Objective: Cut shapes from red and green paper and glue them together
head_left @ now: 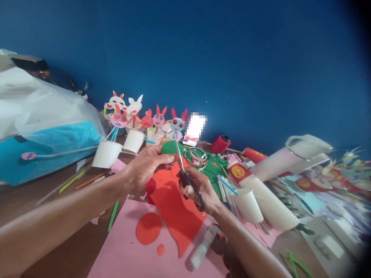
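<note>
Pinched between the thumb and fingertips of my left hand is a small orange-red piece of paper. My right hand is closed round the black handles of a pair of scissors, whose blades point up and away, right beside that piece. Just behind my left fingers shows a rounded green paper; whether they touch it I cannot tell. Beneath both hands lies a cut sheet of orange-red paper on a pink sheet. An orange-red paper disc and a smaller one rest on the pink sheet.
Paper cups holding animal-face stick puppets stand along the blue wall. To the right are stacked paper cups, a cup with straws, a pitcher and a red thread spool. A plastic bag bulges at left.
</note>
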The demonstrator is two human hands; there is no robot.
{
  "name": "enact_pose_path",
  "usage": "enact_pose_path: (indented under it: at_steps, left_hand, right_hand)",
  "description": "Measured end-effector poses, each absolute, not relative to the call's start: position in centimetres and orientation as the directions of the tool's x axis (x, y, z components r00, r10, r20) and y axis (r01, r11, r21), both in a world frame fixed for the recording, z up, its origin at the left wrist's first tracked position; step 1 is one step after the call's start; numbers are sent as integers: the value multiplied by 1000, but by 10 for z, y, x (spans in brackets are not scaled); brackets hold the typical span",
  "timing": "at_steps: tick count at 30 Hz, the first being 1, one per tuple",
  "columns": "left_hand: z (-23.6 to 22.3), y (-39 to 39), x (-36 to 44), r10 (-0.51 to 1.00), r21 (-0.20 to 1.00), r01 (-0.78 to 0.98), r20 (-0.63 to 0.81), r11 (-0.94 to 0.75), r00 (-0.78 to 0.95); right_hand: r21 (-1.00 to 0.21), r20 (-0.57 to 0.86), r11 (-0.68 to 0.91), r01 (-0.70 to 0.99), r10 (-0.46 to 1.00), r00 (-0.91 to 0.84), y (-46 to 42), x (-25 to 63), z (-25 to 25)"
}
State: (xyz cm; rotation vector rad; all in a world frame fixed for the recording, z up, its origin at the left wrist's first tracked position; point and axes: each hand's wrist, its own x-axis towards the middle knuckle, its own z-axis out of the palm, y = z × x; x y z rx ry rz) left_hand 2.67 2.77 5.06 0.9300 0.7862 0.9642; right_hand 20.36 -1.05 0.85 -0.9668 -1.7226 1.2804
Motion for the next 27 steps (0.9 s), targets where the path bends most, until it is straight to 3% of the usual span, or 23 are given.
enact_pose_path:
  at_steps: [27]
  left_hand:
    - [45, 36, 17, 904, 974, -143, -104, 178, 414]
  right_hand:
    - [-951, 151, 251, 178, 884, -443, -9, 206, 9]
